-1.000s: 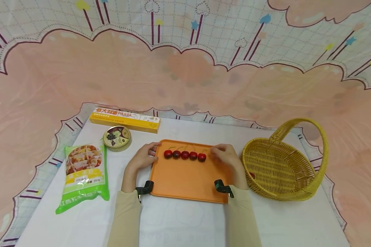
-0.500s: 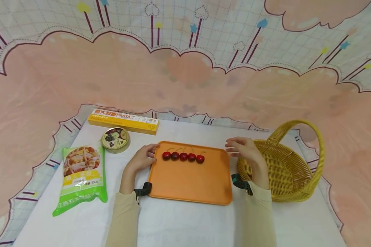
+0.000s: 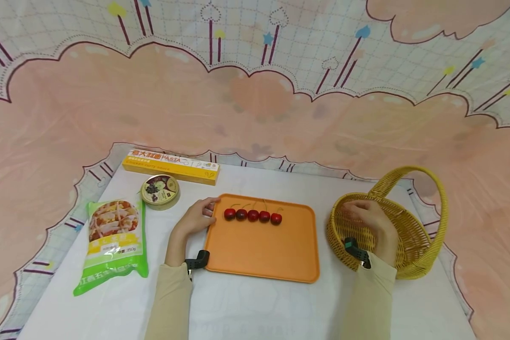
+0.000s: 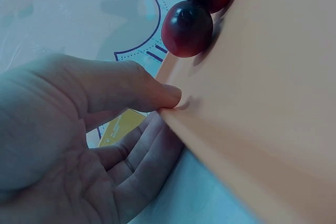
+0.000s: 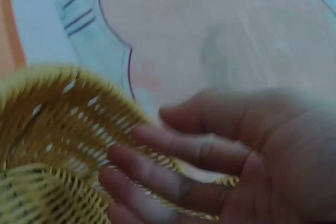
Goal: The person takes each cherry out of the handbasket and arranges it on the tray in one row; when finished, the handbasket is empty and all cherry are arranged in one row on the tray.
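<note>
My left hand (image 3: 194, 221) pinches the upper left corner of an orange tray (image 3: 261, 255). In the left wrist view the thumb lies on top of the rim, and the other fingers are below it. Several dark red cherries (image 3: 252, 216) with stems sit in a row along the far part of the tray. Over the left part of a yellow wicker basket (image 3: 339, 243) hovers my right hand (image 3: 373, 221), fingers loosely bent and holding nothing. The right wrist view shows its spread fingers (image 5: 142, 169) beside the woven basket wall. Part of the basket's inside is hidden behind this hand.
A green and white food bag (image 3: 112, 241) lies on the left of the white table (image 3: 246, 307). Behind it are a round tin (image 3: 160, 191) and a yellow pasta box (image 3: 170, 167). The basket's tall handle (image 3: 435, 198) arches up on the right. A patterned cloth (image 3: 255, 123) hangs behind.
My right hand has moved right, from the tray's upper right corner to over the basket. The left hand stays at the tray's corner, and the cherries keep their row.
</note>
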Demonstrator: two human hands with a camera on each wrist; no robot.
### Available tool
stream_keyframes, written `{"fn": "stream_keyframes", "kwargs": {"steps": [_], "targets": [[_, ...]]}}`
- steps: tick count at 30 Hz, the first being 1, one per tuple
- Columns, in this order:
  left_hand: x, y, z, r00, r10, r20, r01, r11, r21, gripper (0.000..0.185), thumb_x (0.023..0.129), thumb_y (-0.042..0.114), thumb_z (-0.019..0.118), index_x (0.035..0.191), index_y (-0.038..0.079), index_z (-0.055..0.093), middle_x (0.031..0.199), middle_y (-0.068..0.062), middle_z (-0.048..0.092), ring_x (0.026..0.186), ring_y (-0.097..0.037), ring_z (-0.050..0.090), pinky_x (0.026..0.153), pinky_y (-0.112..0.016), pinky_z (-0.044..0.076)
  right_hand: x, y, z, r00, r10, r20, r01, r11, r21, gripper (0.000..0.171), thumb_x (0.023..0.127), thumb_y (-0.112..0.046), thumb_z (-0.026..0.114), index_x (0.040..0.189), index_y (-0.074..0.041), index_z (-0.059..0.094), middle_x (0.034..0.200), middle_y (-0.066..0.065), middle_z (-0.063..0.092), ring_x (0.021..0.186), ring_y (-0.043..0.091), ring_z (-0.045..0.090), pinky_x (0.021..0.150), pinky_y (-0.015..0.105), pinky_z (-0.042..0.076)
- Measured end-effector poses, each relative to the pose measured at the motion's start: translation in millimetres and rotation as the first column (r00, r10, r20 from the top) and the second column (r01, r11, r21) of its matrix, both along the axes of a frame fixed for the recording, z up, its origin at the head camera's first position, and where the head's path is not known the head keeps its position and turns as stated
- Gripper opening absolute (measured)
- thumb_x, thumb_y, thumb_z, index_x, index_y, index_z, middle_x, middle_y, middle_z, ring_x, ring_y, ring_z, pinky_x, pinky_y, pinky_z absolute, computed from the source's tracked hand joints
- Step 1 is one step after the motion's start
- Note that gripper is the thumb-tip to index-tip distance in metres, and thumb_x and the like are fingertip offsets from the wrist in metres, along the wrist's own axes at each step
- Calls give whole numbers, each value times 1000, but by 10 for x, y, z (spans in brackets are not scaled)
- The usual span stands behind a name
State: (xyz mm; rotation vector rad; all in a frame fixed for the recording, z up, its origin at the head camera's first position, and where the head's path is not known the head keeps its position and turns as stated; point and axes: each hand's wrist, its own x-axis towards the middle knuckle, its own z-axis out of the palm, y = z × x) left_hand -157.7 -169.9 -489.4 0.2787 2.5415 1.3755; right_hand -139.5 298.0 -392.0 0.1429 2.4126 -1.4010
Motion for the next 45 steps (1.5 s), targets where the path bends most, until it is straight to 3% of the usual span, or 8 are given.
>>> {"fn": "stream_keyframes", "kwargs": {"steps": [6,10,16,24,30,38,45], "targets": [[-1,1,7,1000,0,1,0,1000,8,56,84,-3,65,139,-3,50,117,-22,56,103,-33,58,88,-45,49,27,57,-4,998,4,65,-15,986,166,41,100,-12,49,124,20,53,114,27,62,95,23,64,85,43,54],[-1,-3,1,1000,0,-6,0,1000,13,57,84,-4,65,138,-4,50,115,-22,56,102,-33,58,87,-45,49,33,63,-22,990,-3,141,-25,980,198,40,99,-12,50,124,19,54,114,26,62,98,27,63,85,45,53],[-1,-2,-1,1000,2,-10,-2,1000,6,56,84,-3,66,138,-3,51,114,-21,57,101,-33,58,86,-44,49,74,42,-61,960,-95,263,53,985,164,39,100,-13,49,124,18,53,106,22,64,90,24,65,83,44,55],[3,23,43,1000,3,11,-3,1000,-6,56,85,-2,66,139,-2,51,115,-21,56,102,-33,57,88,-45,49,200,19,-118,952,-117,281,86,989,121,34,100,-13,47,120,15,50,108,20,59,85,20,61,79,37,54],[0,20,34,1000,7,16,-7,1000,-18,56,85,-2,66,139,-1,51,117,-22,56,102,-33,57,88,-45,48,181,-11,-175,958,-18,285,-11,995,98,29,95,-15,59,107,9,69,104,13,69,82,13,64,76,34,56],[11,28,15,1000,7,17,-7,1000,-13,56,84,-2,66,138,-1,51,117,-21,56,102,-33,58,89,-45,49,151,29,-199,967,118,225,-127,992,25,32,97,-14,58,114,12,66,99,10,71,81,14,67,73,30,55],[11,23,42,1000,16,24,-15,1000,-16,55,85,-3,65,138,0,51,117,-21,56,101,-32,57,89,-45,48,125,51,-185,970,119,210,-99,990,-102,31,97,-9,60,118,14,63,93,3,70,75,11,66,70,26,56]]}}
